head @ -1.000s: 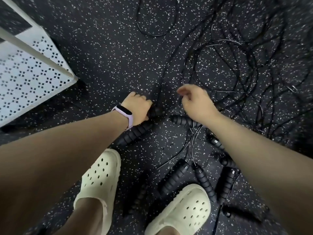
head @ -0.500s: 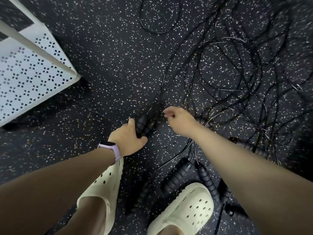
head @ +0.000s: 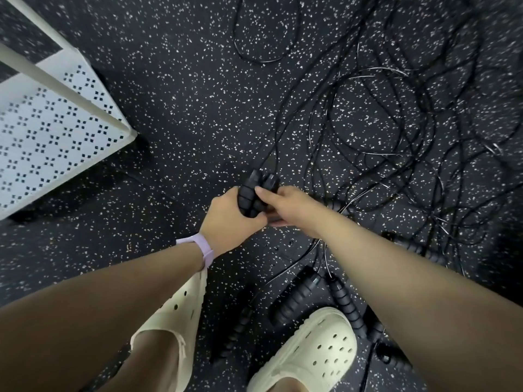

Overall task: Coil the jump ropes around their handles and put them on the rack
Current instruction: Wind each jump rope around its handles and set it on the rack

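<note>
At centre frame of the head view, two black ribbed jump rope handles [head: 250,199] are held side by side, pointing toward 12 o'clock. Left hand [head: 226,222], with a lilac wristband [head: 202,248], curls around them; right hand [head: 285,206] grips them from 3 o'clock. Their cords run up into tangled black jump ropes [head: 396,131] on the speckled floor [head: 184,94]. More loose handles [head: 297,298] lie at 5 o'clock by cream clogs [head: 308,355]. White perforated rack [head: 53,131] sits at 9 o'clock.
</note>
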`<state>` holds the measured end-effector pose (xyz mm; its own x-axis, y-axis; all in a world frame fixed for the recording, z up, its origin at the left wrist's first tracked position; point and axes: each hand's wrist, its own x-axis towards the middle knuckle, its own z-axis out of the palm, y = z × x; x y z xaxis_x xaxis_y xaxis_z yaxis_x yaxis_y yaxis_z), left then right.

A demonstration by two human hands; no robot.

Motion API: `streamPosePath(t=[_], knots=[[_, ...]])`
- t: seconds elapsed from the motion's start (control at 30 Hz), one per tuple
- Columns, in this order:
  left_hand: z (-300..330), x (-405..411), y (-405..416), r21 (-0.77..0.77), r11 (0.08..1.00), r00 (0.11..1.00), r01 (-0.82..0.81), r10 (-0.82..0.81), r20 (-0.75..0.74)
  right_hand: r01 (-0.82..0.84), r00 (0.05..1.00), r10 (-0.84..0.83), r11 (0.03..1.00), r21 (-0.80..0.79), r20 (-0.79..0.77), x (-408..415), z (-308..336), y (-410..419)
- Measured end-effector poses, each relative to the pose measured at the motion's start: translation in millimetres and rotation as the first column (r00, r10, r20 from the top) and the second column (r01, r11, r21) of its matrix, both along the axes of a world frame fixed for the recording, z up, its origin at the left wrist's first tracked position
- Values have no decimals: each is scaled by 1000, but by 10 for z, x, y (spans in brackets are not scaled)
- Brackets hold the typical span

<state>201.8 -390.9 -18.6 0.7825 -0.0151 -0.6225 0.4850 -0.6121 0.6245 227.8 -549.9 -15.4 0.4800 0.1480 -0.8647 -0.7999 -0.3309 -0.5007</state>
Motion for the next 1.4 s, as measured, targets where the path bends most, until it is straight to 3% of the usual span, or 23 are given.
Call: streamPosePath(t=[0.1,0.23,0.47,0.67,0.87,1.0,1.17,1.3,1.4], knots=[[283,135,-189,-137,987,994,-87,96,58,109,989,-117,990,94,89,166,281,-95],[898,517,-324,-230,972,974,-53,101,203,143,952,-183,975,172,247,488,930,-254],[2506,911,-526,-338,940,900,40,112,420,230,777,-353,930,286,521,694,2589,-381],[3831,578,-608,-419,903,791,97,186,583,233,614,-397,917,323,682,354,3926,-337],[4678,-50,-536,-465,876,745,128,224,628,222,557,-413,910,350,721,-343,4847,-117],[4942,-437,-437,-485,867,747,112,248,616,234,531,-441,897,375,724,-735,5110,-22],[4987,-707,-451,-561,822,803,104,263,535,266,564,-499,864,428,658,-1076,5084,-8],[4805,-661,-496,-546,828,847,129,194,495,281,598,-560,816,505,573,-1210,4867,-96],[4627,-657,-618,-435,882,861,181,72,504,343,632,-625,756,558,458,-1209,4650,-187]])
